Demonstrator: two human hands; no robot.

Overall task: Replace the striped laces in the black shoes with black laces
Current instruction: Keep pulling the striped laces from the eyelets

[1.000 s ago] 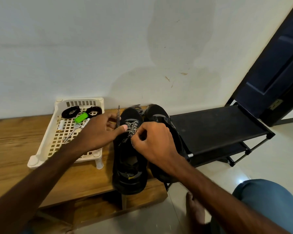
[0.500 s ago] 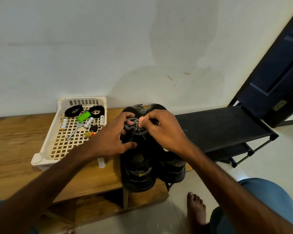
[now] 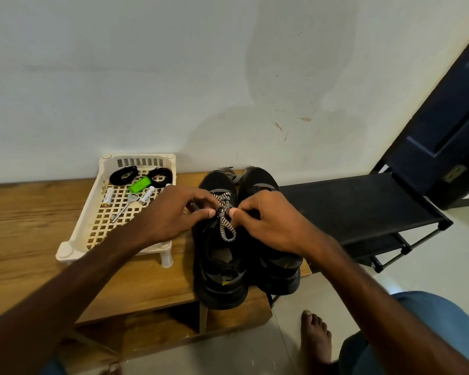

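One pale, stained wall (image 3: 173, 77) fills the upper field. Dark door (image 3: 450, 117) stands at the right edge. Wooden bench (image 3: 25, 226) runs along the wall's foot from the left. A black rack (image 3: 349, 201) adjoins its right end, below the door. Bare foot (image 3: 316, 339) rests on the tiled floor below the bench's right end.

Shoes (image 3: 220, 280): two, black, side by side and touching, on the bench's right end, toes to the wall, heels at the front edge. Tray (image 3: 138, 161): cream, lattice-bottomed, on short legs, on the bench just left of the shoes.

Left hand (image 3: 173, 212): reaches over the tray's near right corner, thumb and fingers pinching the striped lace (image 3: 226, 226) over the shoe nearer the tray. Right hand (image 3: 268, 223): lies over the other shoe, thumb and curled fingers pinching the same lace from the right. Between the two thumbs a loop of lace hangs down over the tongue. Further striped ends lie across both toes near the wall.

Black laces (image 3: 123, 175): two coils, at the tray's far end, untouched. Green item (image 3: 139, 184) lies between the coils. Two white batteries (image 3: 109, 195) and a key (image 3: 125, 209) lie just nearer; finer detail not legible.
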